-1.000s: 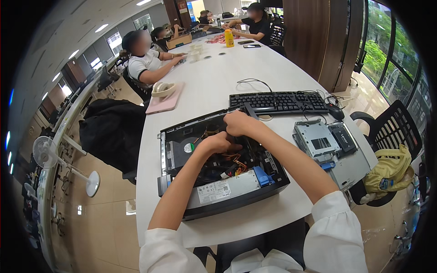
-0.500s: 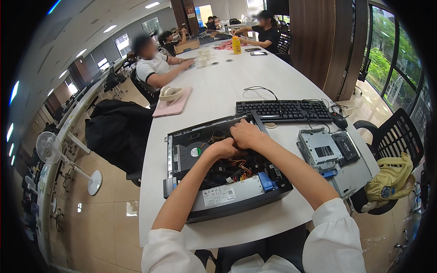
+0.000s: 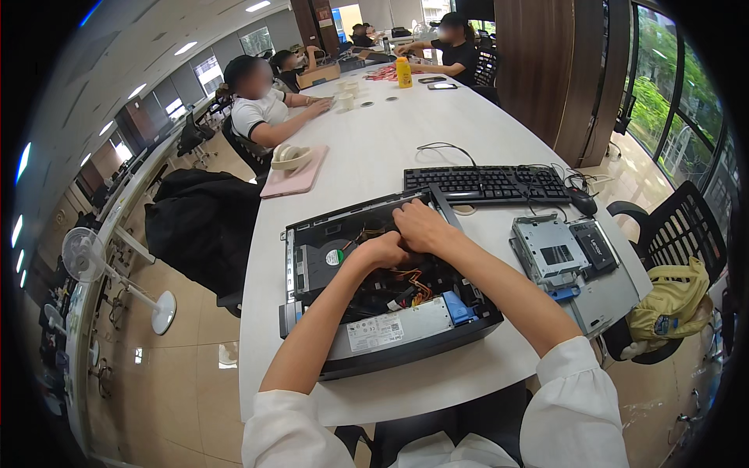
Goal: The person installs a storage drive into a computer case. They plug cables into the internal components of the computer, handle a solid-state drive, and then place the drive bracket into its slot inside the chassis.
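Observation:
An opened black desktop computer case lies on the white table before me, its inside facing up. Both hands reach into its right-centre part. My left hand curls downward with its fingertips hidden behind the hand. Touching it or very near, my right hand is bent closed by the far wall of the case; whatever its fingers grip does not show. Around them are a black fan housing, orange and yellow cables, a silver power supply and a blue plastic latch.
Beyond the case lie a black keyboard and mouse. To the right, a metal drive bracket and a dark drive rest on a metal panel. Headphones sit on a pink folder. Co-workers sit farther along.
My hands stay in nearly the same place inside the case, with only slight finger movement. The view has shifted a little. The co-worker at left has raised their head slightly.

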Demonstrator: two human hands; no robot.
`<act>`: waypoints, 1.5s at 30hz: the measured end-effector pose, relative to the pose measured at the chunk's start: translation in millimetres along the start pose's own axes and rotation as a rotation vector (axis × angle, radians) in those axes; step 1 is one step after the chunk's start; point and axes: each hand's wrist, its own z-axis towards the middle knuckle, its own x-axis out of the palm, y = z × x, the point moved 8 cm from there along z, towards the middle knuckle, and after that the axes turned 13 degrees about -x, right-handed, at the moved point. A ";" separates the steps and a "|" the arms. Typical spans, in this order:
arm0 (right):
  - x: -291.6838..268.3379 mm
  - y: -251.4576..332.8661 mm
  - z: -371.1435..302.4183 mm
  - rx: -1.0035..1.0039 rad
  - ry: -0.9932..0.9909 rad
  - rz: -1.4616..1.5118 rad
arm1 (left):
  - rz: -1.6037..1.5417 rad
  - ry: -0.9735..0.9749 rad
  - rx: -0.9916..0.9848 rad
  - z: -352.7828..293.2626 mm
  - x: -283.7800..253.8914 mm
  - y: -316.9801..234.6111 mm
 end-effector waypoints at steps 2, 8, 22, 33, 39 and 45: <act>0.8 0.3 1.6 -0.017 0.000 -0.020 | 0.017 0.003 0.006 1.7 1.1 -0.1; -8.5 -1.8 -6.0 0.022 -0.040 0.015 | 0.012 -0.002 0.013 -13.3 -2.4 -14.1; -17.8 -0.2 -7.0 0.114 -0.045 0.094 | 0.009 -0.038 0.002 -9.1 -1.5 -5.4; -64.9 33.4 -41.5 -0.121 0.183 0.446 | -0.125 0.030 0.073 -21.4 -3.2 -9.5; -62.0 46.1 -70.4 -0.058 0.362 0.390 | -0.133 0.085 0.027 -16.4 3.1 -8.8; -56.7 52.0 -73.1 -0.083 0.234 0.305 | -0.025 0.039 0.069 -9.0 2.2 -7.2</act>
